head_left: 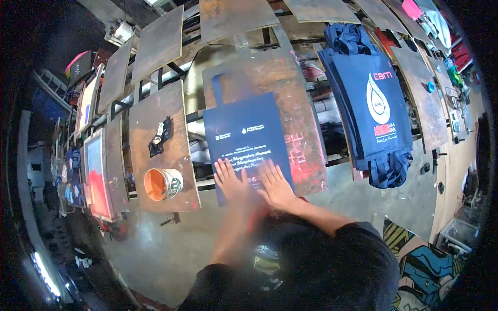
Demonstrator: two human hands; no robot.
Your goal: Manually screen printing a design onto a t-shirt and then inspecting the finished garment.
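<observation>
A dark blue tote bag (244, 119) with white print lies flat on a worn, paint-stained board (295, 119), its handle loop toward the far side. My left hand (231, 179) rests flat on the lower left of the bag, fingers spread. Beside it, my right hand (277, 185) lies on the lower right of the bag, also with fingers stretched out. Both palms are near the bag's near edge and cover part of the print. Neither hand grips anything.
To the right, a stack of printed blue tote bags (365, 103) covers another board. On the left board (179, 116) are an orange-lined bucket (163, 184) and a crumpled black item (160, 137). Further left stands a framed printing screen (99, 176) with red on it.
</observation>
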